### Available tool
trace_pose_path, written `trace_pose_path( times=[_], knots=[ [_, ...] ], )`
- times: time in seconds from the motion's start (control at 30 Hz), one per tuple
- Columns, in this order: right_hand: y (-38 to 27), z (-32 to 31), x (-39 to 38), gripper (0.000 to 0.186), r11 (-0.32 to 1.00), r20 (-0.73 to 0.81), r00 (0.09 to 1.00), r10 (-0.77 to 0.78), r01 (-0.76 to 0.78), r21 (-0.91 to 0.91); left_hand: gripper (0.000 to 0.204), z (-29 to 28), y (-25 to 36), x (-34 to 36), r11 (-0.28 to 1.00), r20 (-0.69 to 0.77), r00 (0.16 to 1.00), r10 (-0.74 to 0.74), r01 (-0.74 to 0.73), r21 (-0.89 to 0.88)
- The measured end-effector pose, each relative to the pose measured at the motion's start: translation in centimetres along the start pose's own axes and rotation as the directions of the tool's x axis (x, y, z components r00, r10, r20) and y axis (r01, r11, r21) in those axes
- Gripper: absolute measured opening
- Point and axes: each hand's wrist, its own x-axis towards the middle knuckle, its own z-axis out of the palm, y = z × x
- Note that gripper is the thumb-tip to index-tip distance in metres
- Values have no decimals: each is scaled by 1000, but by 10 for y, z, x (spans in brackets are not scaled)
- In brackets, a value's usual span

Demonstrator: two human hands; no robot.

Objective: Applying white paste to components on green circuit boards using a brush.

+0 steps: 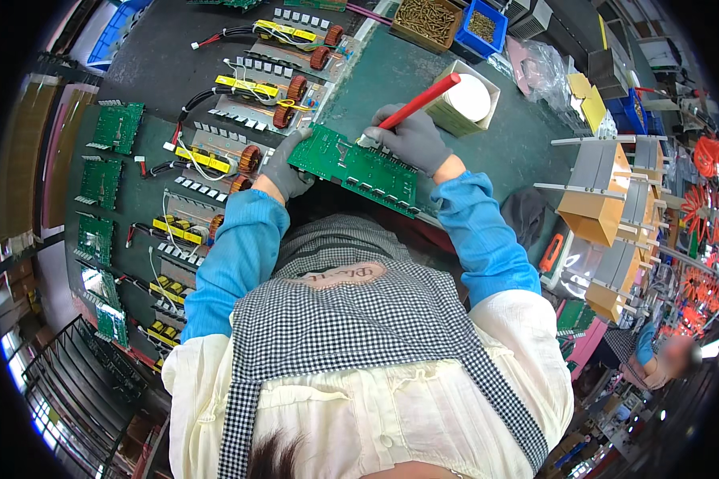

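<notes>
A green circuit board is tilted in front of me at the near edge of the bench. My left hand, in a grey glove, is closed on the board's left end. Also gloved in grey, my right hand grips a thick red stick that looks like a brush handle. The stick slants up to the right, and a whitish tip shows below my fingers against the board's upper edge. A white round tub sits in an open carton just beyond my right hand.
Several boards with yellow transformers and copper coils line the left. Further left lie green boards. At the back stand a box of brass screws and a blue bin. Metal-and-orange pieces stand right; a person is beyond.
</notes>
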Motion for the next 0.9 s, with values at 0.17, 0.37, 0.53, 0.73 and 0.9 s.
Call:
trace_pose_path(
  times=[0.17, 0.37, 0.53, 0.73, 0.9],
  knots=[
    [-11, -13, 1, 31, 997, -70, 994, 81, -81, 0, 31, -26, -4, 12, 940, 122, 990, 65, -102, 325],
    [1, -9, 0, 31, 1000, -38, 999, 18, -18, -16, 23, 30, 12, -35, 992, -22, 998, -56, 53, -118],
    [-5, -21, -8, 28, 992, 12, 993, 113, -114, 58, 23, 14, 5, -18, 1000, -16, 1000, 22, -21, 20],
    [0, -23, -13, 28, 996, -54, 995, 85, -84, 21, 24, 8, 3, -10, 999, -8, 1000, 23, -23, 33],
    [4, -17, -17, 25, 998, 16, 999, 29, -28, -64, 23, 3, 2, -7, 999, 6, 1000, 18, -18, -29]
  ],
)
